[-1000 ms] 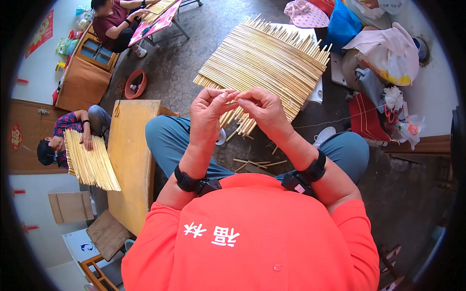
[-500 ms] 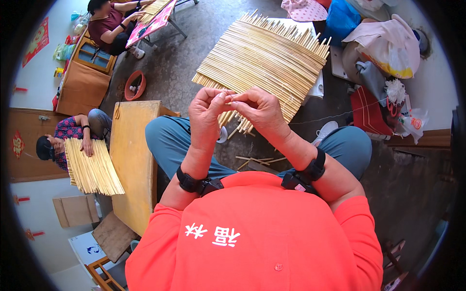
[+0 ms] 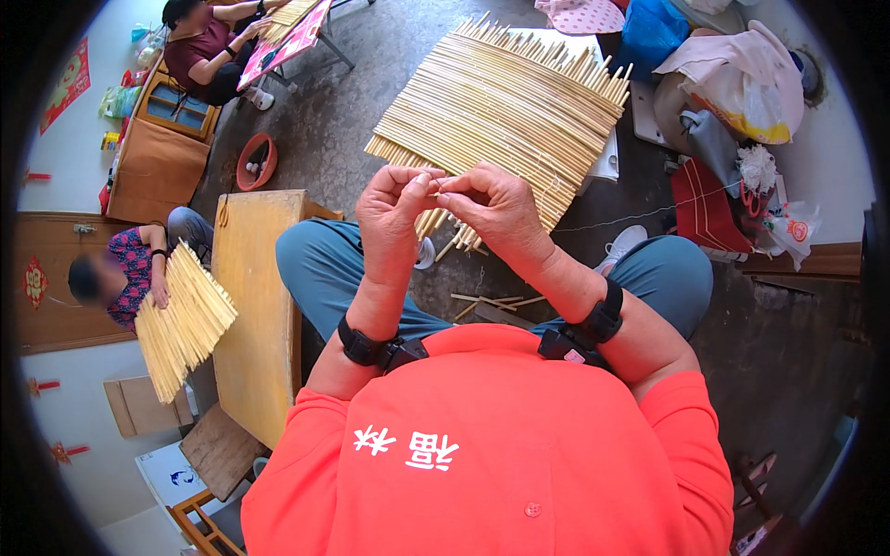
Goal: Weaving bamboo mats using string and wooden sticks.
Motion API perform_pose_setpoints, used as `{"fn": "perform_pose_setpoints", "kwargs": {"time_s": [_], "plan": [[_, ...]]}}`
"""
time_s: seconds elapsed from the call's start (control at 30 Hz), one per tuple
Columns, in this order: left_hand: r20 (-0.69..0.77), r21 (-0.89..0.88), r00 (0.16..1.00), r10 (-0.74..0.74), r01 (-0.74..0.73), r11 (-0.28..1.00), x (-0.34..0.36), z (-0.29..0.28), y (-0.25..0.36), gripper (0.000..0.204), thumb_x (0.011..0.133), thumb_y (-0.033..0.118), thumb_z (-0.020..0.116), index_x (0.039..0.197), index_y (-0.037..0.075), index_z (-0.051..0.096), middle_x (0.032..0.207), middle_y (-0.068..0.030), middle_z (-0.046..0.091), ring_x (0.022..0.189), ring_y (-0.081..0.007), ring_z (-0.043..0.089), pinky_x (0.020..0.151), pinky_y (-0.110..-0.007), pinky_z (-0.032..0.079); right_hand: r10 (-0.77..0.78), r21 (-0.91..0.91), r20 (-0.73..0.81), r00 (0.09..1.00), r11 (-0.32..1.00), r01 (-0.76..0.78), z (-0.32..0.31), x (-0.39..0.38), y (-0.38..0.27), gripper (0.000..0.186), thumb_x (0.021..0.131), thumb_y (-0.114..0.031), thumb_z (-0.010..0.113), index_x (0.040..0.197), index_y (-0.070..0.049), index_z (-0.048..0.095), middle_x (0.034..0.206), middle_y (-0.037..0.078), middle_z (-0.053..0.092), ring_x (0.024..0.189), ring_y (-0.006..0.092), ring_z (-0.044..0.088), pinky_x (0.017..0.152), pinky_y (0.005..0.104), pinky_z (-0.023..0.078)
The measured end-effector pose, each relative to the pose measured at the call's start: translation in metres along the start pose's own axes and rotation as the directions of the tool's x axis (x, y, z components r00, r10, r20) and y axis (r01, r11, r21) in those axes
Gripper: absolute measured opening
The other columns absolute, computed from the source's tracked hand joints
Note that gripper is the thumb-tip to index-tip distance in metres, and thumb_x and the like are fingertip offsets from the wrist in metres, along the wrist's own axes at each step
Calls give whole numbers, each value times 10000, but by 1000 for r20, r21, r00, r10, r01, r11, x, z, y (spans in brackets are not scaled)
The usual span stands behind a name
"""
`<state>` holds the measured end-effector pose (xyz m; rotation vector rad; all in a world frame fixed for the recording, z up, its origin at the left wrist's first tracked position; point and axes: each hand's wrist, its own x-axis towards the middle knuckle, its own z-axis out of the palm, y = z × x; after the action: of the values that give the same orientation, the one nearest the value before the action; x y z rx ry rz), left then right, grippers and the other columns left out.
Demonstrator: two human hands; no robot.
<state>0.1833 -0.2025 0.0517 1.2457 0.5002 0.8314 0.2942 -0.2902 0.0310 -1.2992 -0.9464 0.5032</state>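
Held up before the red-shirted chest: left hand (image 3: 389, 208) and right hand (image 3: 503, 211), thumb and fingers pressed together on each, tips meeting in the middle. Impossible to make out anything pinched between, the spot being too small. Just beyond, partly hidden behind both hands: a large mat of straw-coloured sticks (image 3: 505, 111), lying slantwise, uneven along the upper right. Showing from underneath at the right: a white board (image 3: 607, 167). Between the knees, on the grey floor (image 3: 324, 120): a few loose sticks (image 3: 496, 304), some crossing. Running off rightward from near the right wrist: a thin white thread (image 3: 619, 225), toward a white stringy tuft (image 3: 756, 170) beside a red bag (image 3: 700, 213). Farther up: a blue plastic bag (image 3: 652, 42) and a pink polka-dot cap (image 3: 582, 16). Alongside the left knee: a wooden desk (image 3: 255, 324). Past that, a co-worker in a flowered top (image 3: 130, 264), one hand on a sheaf of sticks (image 3: 190, 320). At upper left, a co-worker in dark red (image 3: 199, 51), beside a pink-topped desk (image 3: 301, 42). On the floor nearby: an orange basin (image 3: 265, 153).
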Motion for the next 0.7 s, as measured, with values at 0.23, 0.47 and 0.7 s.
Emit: {"fn": "perform_pose_setpoints", "kwargs": {"time_s": [0.23,0.47,0.7], "plan": [[3,5,1000,11,-11,1000,0,1,1,74,876,45,542,897,-23,564,894,-147,642,798,-169,643,689,-270,549,-7,31,-24,1000,999,8,2,0,1,113,727,-113,712,791,-26,679,700,61,594,583,131,567,525,241,454],[-7,21,1000,17,-17,1000,0,2,0,76,876,41,544,901,-27,566,893,-151,644,798,-165,641,691,-266,549,-15,10,-26,1000,1000,15,1,0,2,117,727,-118,715,789,-27,678,696,57,592,577,129,563,519,241,450],[-2,21,1000,22,-22,1000,0,1,-1,73,874,39,546,900,-27,566,889,-148,644,795,-162,640,690,-264,548,-19,9,-22,1000,1000,19,1,0,2,115,723,-111,717,791,-27,678,702,55,594,585,121,559,526,236,447]]}}
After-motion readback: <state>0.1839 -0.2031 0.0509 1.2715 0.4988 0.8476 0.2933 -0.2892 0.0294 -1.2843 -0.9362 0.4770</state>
